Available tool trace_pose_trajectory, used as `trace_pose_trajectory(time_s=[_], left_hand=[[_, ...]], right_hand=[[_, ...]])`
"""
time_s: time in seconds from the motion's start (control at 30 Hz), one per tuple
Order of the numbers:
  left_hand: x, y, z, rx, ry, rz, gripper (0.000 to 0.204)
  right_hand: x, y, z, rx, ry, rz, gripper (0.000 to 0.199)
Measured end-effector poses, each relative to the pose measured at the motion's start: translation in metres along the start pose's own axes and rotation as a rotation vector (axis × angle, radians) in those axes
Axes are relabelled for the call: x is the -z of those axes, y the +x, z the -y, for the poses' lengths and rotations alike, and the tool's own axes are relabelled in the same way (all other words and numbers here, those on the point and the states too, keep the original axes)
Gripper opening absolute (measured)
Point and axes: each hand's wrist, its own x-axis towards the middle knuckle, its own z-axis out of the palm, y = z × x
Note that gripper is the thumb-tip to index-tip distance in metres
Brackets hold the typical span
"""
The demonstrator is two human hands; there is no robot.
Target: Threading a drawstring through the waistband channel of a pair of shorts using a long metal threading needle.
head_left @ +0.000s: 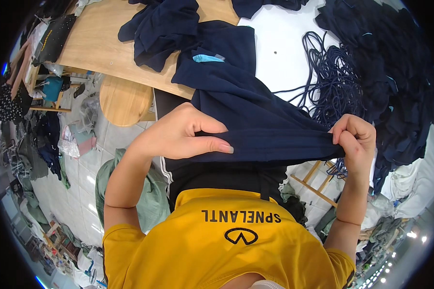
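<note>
The person's left hand [185, 132] is gripping the near edge of a navy blue garment [246, 111], with the thumb lying flat along the hem and the fingers curled over the fabric from above. The right hand [354, 139] is pinching the same edge at its right end, fingers bunched tight around a small fold of the cloth. Between the two hands the hem is being held taut, running roughly level across the middle of the view, just beyond the person's yellow shirt [226, 241].

The garment is draping away from the hands onto the work surface, where a pale blue label [207, 58] is showing near its far end. That far part is lying partly on a wooden tabletop [96, 41] and partly on a white table surface [279, 43]. Another heap of navy garments [161, 26] is sitting at the far side of the wood, touching the held one. To the right, a tangle of dark blue cord [335, 77] is lying on the white surface, and further right a large pile of dark clothing [390, 67] is rising. A round wooden stool [125, 98] is standing near the left, under the table edge.
</note>
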Motion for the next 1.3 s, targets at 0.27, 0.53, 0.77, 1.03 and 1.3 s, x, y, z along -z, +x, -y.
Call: trace_pose_trajectory(time_s=[0.27,0.53,0.77,1.03,1.3], left_hand=[[-0.006,0.009,0.001,0.025,-0.002,-0.008,0.031],[0.000,0.006,-0.006,0.275,-0.306,-0.119,0.014],[0.005,-0.002,-0.013,0.283,-0.106,-0.124,0.017],[-0.005,0.025,-0.001,0.001,0.129,0.068,0.042],[-0.026,0.025,-0.015,-0.060,0.483,0.187,0.053]], right_hand=[[-0.021,0.007,0.001,0.138,-0.016,0.037,0.023],[-0.022,0.010,0.003,-0.093,-0.229,0.263,0.027],[-0.004,0.007,-0.011,-0.111,-0.143,0.307,0.023],[-0.030,0.023,0.014,-0.089,-0.099,0.271,0.016],[-0.051,0.039,0.021,0.417,-0.300,0.351,0.016]])
